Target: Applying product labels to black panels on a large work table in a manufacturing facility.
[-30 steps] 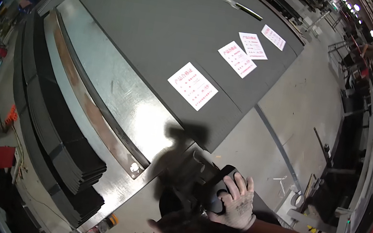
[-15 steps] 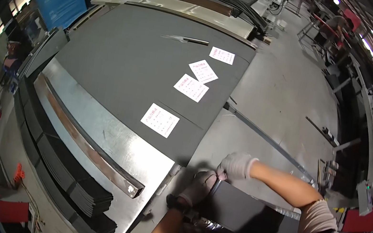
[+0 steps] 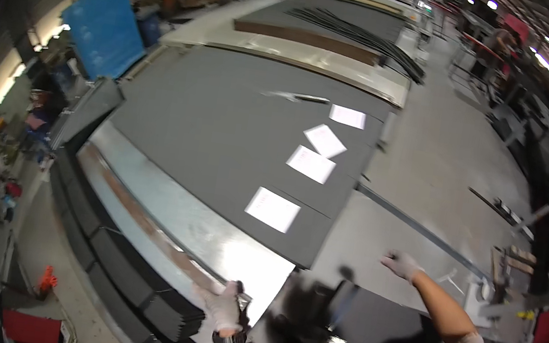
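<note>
My left hand (image 3: pixel 223 307), in a pale glove with a dark watch at the wrist, is at the near end of a long brown-edged metal bar (image 3: pixel 159 234); its fingers are apart, and whether they touch the bar is unclear. My right hand (image 3: pixel 402 265), also gloved, is raised to the right with its fingers curled; anything inside is hidden. Below it lies a dark grey panel (image 3: pixel 373 321) with shiny wrapping at its edges, and neither hand is on it. Several white paper slips (image 3: pixel 273 210) lie on a large dark grey sheet (image 3: pixel 212 112).
Bundled stacks of dark strips (image 3: pixel 122 262) lie along the left side. A pen-like tool (image 3: pixel 310 98) rests on the sheet. A narrow metal rail (image 3: pixel 422 229) runs to the right. Behind are a bunch of black strips (image 3: pixel 365 37) and an upright blue board (image 3: pixel 105 29). Another person (image 3: pixel 503 42) is far right.
Both hands have left the end of the grey panel. My left hand has moved left to the metal bar; my right hand has shifted right. The view has tilted up.
</note>
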Demonstrator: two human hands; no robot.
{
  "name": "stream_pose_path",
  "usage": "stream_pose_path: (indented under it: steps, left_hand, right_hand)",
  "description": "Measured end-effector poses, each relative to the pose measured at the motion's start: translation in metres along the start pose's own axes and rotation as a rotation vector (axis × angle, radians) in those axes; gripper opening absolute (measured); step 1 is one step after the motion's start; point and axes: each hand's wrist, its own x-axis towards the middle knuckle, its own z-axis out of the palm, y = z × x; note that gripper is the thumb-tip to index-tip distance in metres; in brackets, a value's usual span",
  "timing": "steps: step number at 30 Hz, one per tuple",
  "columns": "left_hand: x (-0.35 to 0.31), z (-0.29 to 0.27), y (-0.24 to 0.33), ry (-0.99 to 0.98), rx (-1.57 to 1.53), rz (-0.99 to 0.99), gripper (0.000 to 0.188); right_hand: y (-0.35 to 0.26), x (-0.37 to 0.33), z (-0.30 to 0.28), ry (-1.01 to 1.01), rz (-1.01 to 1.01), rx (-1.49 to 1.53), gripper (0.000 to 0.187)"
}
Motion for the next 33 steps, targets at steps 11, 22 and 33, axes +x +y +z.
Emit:
stream_pose_path:
  steps: [11,22,33]
  left_hand:
    - [-0.059,0.049,-0.044,0.11,0.426,0.229,0.108]
    - [-0.116,-0.012,0.008,-0.507,-0.679,-0.259,0.048]
    - [-0.126,-0.035,-0.213,-0.508,-1.056,-0.044,0.066]
  right_hand:
    - [0.034,-0.081,-0.032,-0.169,-0.135,0.397,0.034]
    - [0.139,-0.284,-0.132,-0.675,-0.079,0.444,0.063]
    - [-0.263,-0.223,0.012,-0.044,-0.852,-0.333,0.076]
